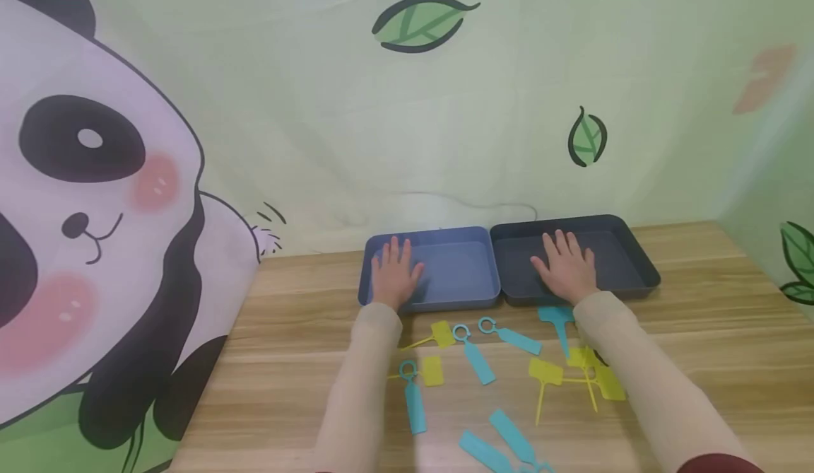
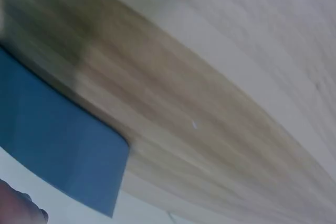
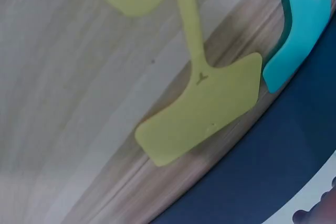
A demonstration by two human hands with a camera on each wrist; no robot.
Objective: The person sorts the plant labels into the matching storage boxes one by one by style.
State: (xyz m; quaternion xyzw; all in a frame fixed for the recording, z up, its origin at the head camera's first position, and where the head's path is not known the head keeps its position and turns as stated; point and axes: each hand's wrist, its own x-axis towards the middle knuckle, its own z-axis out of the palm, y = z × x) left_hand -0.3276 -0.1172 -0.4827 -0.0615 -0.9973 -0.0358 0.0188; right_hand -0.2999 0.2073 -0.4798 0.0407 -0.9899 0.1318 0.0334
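Fingers spread, my left hand is over the left part of a blue tray. In the left wrist view the tray's outer wall shows, with fingertips at the lower corner. My right hand, also with straight spread fingers, is above a dark navy tray. Whether either palm touches its tray I cannot tell. Neither hand grips anything. Below the right wrist lie a turquoise T-shaped tag and yellow T-shaped tags; the right wrist view shows one yellow tag close to the tray wall.
Several turquoise tags with ring ends, such as one ring tag, lie on the wooden table between the forearms. Yellow tags lie near the left sleeve. Behind the trays, which stand side by side, hangs a printed wall cloth.
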